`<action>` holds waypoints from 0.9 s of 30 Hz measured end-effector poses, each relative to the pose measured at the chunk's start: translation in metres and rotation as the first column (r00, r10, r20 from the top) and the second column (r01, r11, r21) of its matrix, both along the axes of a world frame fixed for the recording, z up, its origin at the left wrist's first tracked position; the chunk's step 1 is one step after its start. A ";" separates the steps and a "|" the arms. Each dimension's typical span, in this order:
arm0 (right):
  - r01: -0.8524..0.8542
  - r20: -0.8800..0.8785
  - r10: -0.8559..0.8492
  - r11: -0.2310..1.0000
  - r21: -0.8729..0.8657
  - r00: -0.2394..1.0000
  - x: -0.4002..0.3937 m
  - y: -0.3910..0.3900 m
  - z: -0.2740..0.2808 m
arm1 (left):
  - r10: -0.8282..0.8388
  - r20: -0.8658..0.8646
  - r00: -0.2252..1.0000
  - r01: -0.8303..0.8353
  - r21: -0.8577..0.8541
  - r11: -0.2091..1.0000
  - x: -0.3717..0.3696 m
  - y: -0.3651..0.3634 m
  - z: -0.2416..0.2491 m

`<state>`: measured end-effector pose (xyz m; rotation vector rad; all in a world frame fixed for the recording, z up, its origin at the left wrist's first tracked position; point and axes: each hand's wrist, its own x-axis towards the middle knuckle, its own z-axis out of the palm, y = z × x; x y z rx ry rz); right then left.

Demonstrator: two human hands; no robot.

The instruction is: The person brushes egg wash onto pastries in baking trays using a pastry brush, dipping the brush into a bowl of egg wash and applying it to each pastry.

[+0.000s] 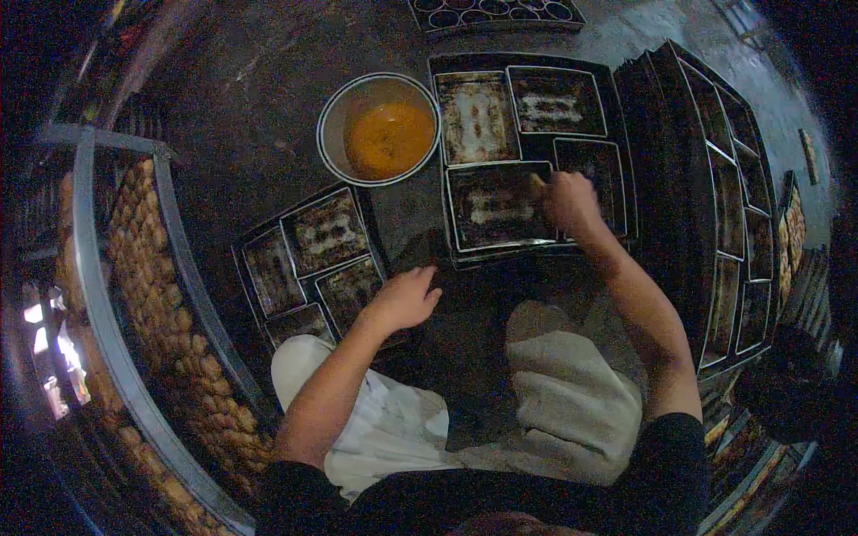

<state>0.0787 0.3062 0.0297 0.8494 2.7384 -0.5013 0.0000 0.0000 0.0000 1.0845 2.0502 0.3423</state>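
Observation:
My right hand (572, 207) is closed over the front set of loaf tins, fingers wrapped round what looks like a brush (537, 183). Only a short tan end of it shows; the rest is hidden by the hand. Beneath lies a rectangular tin (492, 207) with a dark, worn, greasy-looking inside. My left hand (407, 299) holds nothing, its fingers loosely apart, beside the right edge of a second tin set (326, 232). Beyond the hands stands a round, pale bowl (332, 134) with a dark rim and orange liquid (391, 141) inside.
To the right stands a stack of joined tins (728, 196). At the far edge is a tray with round cups (492, 13). On the left, a metal-framed rack (85, 223) holds rows of brown, bread-like pieces (165, 286). The floor (241, 107) is dark.

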 end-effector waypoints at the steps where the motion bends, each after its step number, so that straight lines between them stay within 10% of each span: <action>1: 0.019 -0.024 -0.018 0.998 0.057 1.000 0.003 0.003 0.004 | 0.008 0.005 1.000 -0.008 0.023 1.000 0.000 0.001 0.002; 14: -0.144 -0.157 0.108 0.959 -0.243 0.982 -0.042 -0.059 -0.024 | -0.050 0.086 0.995 0.063 -0.155 0.986 -0.002 0.005 0.014; 21: -0.004 -0.177 0.032 0.988 0.157 0.984 0.012 0.001 -0.005 | -0.084 0.039 0.996 0.085 -0.030 0.996 0.003 0.010 0.009; 23: 0.036 -0.235 -0.041 0.999 -0.027 0.971 0.029 0.004 -0.033 | -0.112 0.037 0.993 0.110 0.047 0.993 0.006 0.010 0.004; 27: -0.280 -0.167 0.293 0.955 0.099 0.941 0.025 -0.033 -0.035 | -0.106 0.073 0.992 0.108 -0.022 0.994 0.005 0.015 0.006</action>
